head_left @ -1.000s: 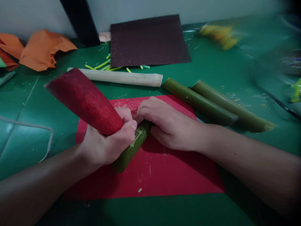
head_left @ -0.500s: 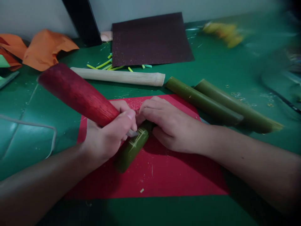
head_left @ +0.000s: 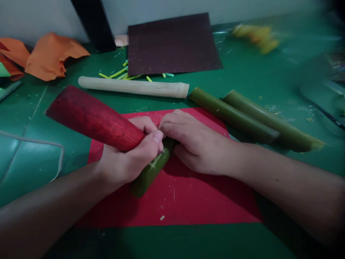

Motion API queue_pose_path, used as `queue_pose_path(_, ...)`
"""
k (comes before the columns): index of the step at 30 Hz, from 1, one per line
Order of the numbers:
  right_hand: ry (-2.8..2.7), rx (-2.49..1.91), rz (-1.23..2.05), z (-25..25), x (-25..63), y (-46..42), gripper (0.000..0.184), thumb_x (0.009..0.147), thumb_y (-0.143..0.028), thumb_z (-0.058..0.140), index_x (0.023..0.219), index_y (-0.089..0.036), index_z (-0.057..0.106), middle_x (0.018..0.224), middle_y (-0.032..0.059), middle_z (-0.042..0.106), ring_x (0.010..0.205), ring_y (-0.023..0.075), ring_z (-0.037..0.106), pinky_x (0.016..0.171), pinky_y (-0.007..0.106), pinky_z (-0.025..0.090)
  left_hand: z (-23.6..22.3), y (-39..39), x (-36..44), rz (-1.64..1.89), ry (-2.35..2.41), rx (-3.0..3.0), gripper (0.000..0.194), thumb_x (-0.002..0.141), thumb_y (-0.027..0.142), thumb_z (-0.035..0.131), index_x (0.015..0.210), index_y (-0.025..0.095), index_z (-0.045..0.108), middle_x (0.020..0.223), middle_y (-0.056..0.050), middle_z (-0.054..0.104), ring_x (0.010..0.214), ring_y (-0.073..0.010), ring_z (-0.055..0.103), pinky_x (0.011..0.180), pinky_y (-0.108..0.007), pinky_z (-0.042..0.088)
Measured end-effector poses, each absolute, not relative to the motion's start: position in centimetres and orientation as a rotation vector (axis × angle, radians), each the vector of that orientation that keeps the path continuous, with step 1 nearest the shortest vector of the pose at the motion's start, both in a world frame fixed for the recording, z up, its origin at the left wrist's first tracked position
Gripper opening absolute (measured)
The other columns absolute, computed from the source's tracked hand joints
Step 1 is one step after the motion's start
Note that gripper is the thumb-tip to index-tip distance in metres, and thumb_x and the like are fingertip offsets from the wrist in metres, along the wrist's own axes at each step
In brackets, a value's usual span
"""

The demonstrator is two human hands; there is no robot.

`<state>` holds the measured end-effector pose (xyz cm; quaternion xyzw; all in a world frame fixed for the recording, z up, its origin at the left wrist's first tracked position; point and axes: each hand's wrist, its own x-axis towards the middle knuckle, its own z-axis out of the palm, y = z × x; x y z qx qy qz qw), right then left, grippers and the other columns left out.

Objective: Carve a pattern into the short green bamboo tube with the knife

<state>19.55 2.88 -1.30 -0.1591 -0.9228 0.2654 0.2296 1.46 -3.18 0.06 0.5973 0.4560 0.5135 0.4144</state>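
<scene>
My left hand [head_left: 132,154] is closed round the thick red handle of a carving knife [head_left: 94,118], which slants up to the left. Its blade is hidden behind my fingers, over the green bamboo piece [head_left: 148,176]. Pale scratched lines mark the bamboo's skin beside my left fingertips. With bent fingers my right hand [head_left: 194,144] grips the bamboo's far end, which they cover. The bamboo lies tilted on a red sheet [head_left: 194,201], near end toward the lower left. My two hands are nearly touching.
Two green bamboo pieces [head_left: 231,115] lie to the right, and a pale peeled stick [head_left: 134,87] lies behind. A dark brown sheet [head_left: 172,45] rests over yellow-green strips. Orange paper [head_left: 54,55] is at back left, beside a black post [head_left: 99,28]. A grey cord [head_left: 61,154] lies left.
My left hand and the knife have moved slightly right along the bamboo, and the handle tilts lower. The blade tip, visible before, is now hidden. My right hand stays in place.
</scene>
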Motion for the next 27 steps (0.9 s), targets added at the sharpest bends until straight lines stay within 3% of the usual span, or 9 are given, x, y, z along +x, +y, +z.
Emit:
queue_pose_path(22, -2.524, -0.414, 0.701, -1.4, 19.6, 2.9, 0.032, 0.077, 0.001, 0.042, 0.097, -0.010, 0.064, 0.087, 0.0071, 0.057, 0.082, 0.0187, 0.048, 0.080, 0.036, 0.039, 0.4, -3.1, 0.4, 1.158, 1.204, 1.730, 0.025, 0.086, 0.015, 0.062, 0.062, 0.018, 0.056, 0.051, 0.005, 0.054, 0.044, -0.0041, 0.047, 0.039, -0.014, 0.035)
queue_pose_path(27, -2.516, -0.419, 0.722, -1.4, 19.5, 2.8, 0.037, 0.074, 0.002, 0.041, 0.099, -0.008, 0.066, 0.092, 0.0095, 0.062, 0.088, 0.0206, 0.053, 0.084, 0.038, 0.039, 0.3, -3.1, 0.3, 1.157, 1.193, 1.722, 0.024, 0.084, 0.011, 0.059, 0.061, 0.017, 0.056, 0.052, 0.006, 0.054, 0.043, -0.0030, 0.044, 0.039, -0.013, 0.033)
